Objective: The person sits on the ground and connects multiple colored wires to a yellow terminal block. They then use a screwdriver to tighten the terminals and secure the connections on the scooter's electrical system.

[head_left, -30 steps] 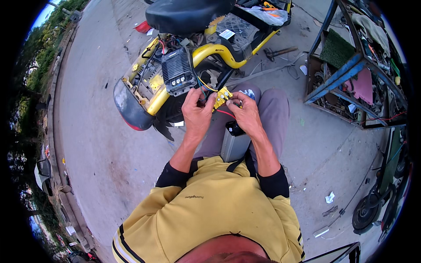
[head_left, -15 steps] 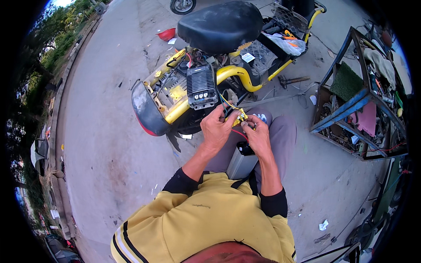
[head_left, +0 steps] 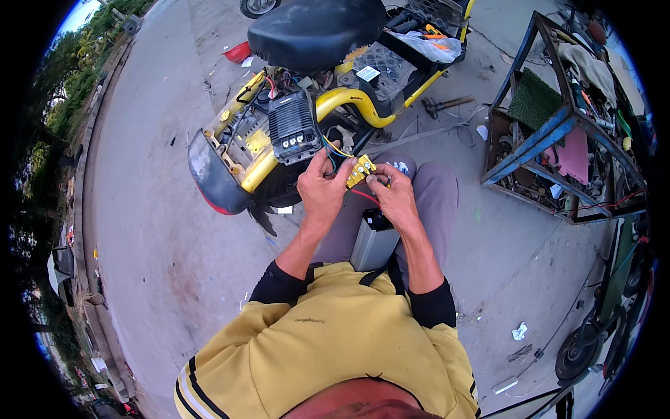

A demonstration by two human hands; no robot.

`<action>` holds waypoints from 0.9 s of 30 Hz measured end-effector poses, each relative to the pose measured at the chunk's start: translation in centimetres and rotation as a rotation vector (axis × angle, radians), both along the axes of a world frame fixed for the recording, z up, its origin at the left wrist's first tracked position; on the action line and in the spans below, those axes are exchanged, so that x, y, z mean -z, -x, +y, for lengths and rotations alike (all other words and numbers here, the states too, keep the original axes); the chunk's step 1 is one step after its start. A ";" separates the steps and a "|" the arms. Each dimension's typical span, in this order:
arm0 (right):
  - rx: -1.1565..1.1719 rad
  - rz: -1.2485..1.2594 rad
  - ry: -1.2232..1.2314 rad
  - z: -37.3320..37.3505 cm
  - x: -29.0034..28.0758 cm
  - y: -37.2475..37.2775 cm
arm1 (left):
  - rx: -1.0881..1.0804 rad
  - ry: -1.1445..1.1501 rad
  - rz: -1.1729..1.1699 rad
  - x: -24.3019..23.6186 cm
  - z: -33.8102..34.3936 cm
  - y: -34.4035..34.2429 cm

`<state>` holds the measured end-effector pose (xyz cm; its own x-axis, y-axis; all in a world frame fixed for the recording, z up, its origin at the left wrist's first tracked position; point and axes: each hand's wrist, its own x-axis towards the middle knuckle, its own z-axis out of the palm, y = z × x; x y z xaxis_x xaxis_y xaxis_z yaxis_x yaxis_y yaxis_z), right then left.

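1. Block, yellow with bright metal spots, and there it was: up between the two hands, over the person's legs, just beyond the silver case.
2. Left hand had it! Thumb and fingers were clamped on the block's left end.
3. Right hand came to the other end, thumb and fingertips bunched right against it; whether they pinched the block itself or some small part there, I couldn't tell.
4. Thin wires, yellow and blue, curved between the black controller and the left hand; fingers hid where they ended. A red wire showed below the block, near the case's black end.
5. So the step in hand, by my reading, was close fingertip work on the block, with no tool to be made out in either hand.
6. Next move? I judged it called for a firm left grip, delicate right fingertips and slack in those wires, since a tug could have twisted the block.
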<state>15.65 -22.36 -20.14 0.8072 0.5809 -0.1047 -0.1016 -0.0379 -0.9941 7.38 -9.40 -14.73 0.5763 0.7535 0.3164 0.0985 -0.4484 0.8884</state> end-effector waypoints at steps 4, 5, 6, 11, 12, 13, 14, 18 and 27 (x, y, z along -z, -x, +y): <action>-0.005 -0.013 0.027 0.0 0.3 -0.2 | 0.007 -0.161 0.044 0.0 0.4 -0.1; -0.010 -0.008 0.035 0.0 0.0 -0.3 | 0.029 -0.186 0.036 -0.2 0.2 -0.1; -0.015 -0.002 0.045 0.0 -0.2 -0.3 | 0.051 -0.210 0.028 -0.3 0.1 0.0; -0.013 0.050 -0.004 -0.1 -0.5 -0.4 | 0.217 0.042 -0.083 0.2 0.1 1.4; -0.015 0.070 -0.003 -0.3 -0.5 -0.4 | 0.253 0.175 -0.105 0.2 0.1 1.7; -0.017 0.063 0.004 -0.4 -0.4 -0.5 | 0.264 0.224 -0.083 0.2 0.3 1.9; -0.019 0.056 0.010 -0.6 -0.3 -0.6 | 0.274 0.274 -0.061 0.1 0.6 2.1; -0.013 0.018 -0.007 -0.9 0.4 -0.8 | 0.307 0.466 -0.027 -0.5 0.8 2.2; -0.119 0.061 0.011 -2.1 -2.0 -0.7 | 0.354 0.482 0.067 0.6 1.6 1.7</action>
